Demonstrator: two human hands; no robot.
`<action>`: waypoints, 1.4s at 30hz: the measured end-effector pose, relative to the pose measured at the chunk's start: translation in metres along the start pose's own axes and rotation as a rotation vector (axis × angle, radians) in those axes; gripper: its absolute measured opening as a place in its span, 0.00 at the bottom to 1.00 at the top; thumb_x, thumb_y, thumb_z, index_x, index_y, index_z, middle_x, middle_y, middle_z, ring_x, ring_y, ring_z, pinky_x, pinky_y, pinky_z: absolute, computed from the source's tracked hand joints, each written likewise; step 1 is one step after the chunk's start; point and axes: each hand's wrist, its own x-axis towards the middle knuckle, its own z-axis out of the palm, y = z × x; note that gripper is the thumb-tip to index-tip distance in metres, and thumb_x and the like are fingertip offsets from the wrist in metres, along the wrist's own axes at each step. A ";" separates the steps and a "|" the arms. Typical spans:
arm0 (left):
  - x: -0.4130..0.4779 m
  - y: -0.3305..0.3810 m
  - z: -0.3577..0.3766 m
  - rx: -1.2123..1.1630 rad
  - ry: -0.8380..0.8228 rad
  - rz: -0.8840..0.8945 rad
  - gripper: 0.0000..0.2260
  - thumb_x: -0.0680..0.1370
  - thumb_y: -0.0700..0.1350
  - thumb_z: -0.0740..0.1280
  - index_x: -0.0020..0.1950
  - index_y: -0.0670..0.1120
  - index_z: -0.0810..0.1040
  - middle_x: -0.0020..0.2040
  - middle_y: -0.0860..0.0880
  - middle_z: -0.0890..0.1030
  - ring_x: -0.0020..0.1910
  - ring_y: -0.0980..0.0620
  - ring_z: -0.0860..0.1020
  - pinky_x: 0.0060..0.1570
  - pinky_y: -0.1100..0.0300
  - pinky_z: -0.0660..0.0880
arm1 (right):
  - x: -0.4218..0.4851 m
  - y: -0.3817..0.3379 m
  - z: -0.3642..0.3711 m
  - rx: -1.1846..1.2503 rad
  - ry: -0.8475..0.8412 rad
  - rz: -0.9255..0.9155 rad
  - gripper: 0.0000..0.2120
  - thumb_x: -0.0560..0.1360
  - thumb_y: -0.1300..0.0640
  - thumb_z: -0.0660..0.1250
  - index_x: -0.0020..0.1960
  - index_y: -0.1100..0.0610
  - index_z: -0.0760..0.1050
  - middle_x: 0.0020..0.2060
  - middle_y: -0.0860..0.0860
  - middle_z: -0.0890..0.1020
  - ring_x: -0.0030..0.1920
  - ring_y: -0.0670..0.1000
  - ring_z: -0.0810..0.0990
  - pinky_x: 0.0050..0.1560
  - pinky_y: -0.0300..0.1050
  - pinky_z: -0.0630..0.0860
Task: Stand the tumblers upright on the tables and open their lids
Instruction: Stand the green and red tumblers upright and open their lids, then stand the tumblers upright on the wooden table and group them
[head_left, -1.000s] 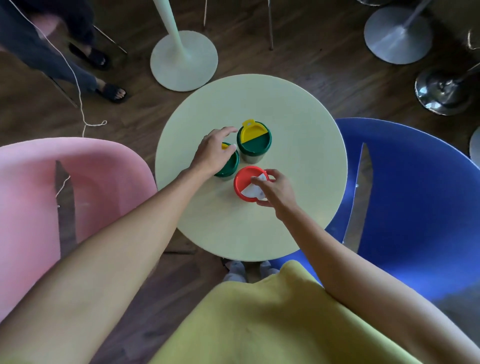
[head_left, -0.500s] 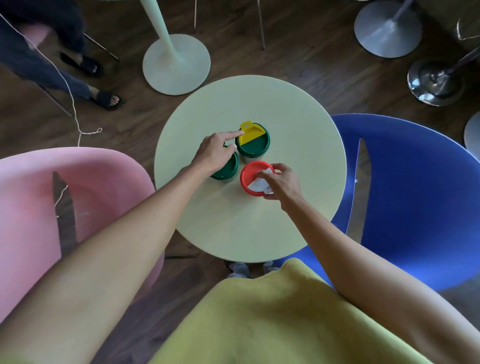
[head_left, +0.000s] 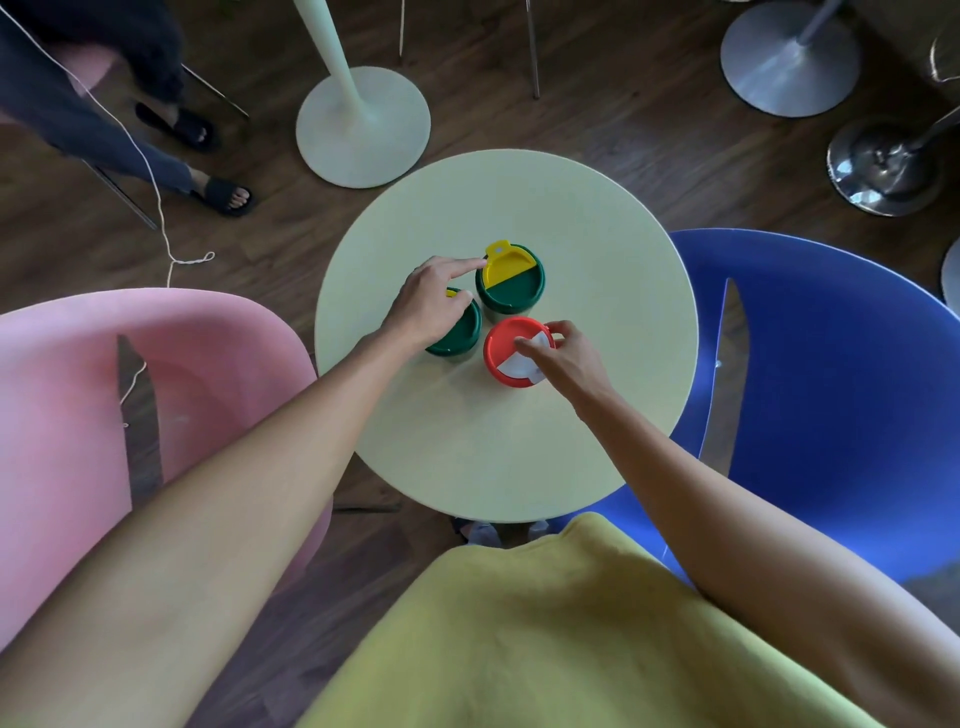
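Three tumblers stand upright and close together on the round pale green table (head_left: 597, 249). The far one (head_left: 514, 291) has a green lid with a yellow flap. The left one (head_left: 457, 332) has a green lid, and my left hand (head_left: 431, 304) lies over it, forefinger stretched to the far tumbler's yellow flap, thumb on a small yellow part of the near lid. The red-lidded tumbler (head_left: 506, 343) has a white flap (head_left: 514, 366); my right hand (head_left: 563, 358) pinches that flap at the lid's right side.
A pink chair (head_left: 78, 395) stands on my left and a blue chair (head_left: 831, 374) on my right, both against the table. Another table's white base (head_left: 363, 124) and metal bases (head_left: 789, 57) stand on the wooden floor beyond. A seated person's sandalled feet (head_left: 223, 195) are at far left.
My left forefinger has stretched out from over the near green lid to the far tumbler's yellow flap. My right hand has shifted on the red lid's white flap, to its right side.
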 end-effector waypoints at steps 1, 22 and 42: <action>-0.002 -0.001 -0.001 0.004 0.038 -0.018 0.20 0.77 0.39 0.63 0.69 0.52 0.75 0.67 0.47 0.75 0.68 0.49 0.72 0.68 0.58 0.65 | 0.000 0.001 -0.003 -0.010 0.005 -0.017 0.29 0.72 0.44 0.70 0.68 0.56 0.71 0.60 0.56 0.79 0.57 0.56 0.79 0.47 0.46 0.76; -0.030 0.165 0.061 0.384 0.108 0.304 0.16 0.77 0.52 0.64 0.63 0.51 0.78 0.56 0.47 0.83 0.58 0.43 0.78 0.64 0.49 0.67 | -0.068 0.022 -0.171 0.058 0.423 -0.097 0.20 0.72 0.47 0.66 0.62 0.52 0.78 0.51 0.49 0.83 0.51 0.50 0.80 0.50 0.46 0.77; -0.131 0.556 0.209 0.389 -0.088 1.012 0.21 0.76 0.56 0.65 0.68 0.52 0.75 0.62 0.48 0.81 0.63 0.45 0.76 0.62 0.50 0.71 | -0.285 0.149 -0.489 0.224 1.093 -0.041 0.12 0.73 0.50 0.70 0.54 0.54 0.82 0.49 0.53 0.85 0.53 0.52 0.82 0.52 0.41 0.73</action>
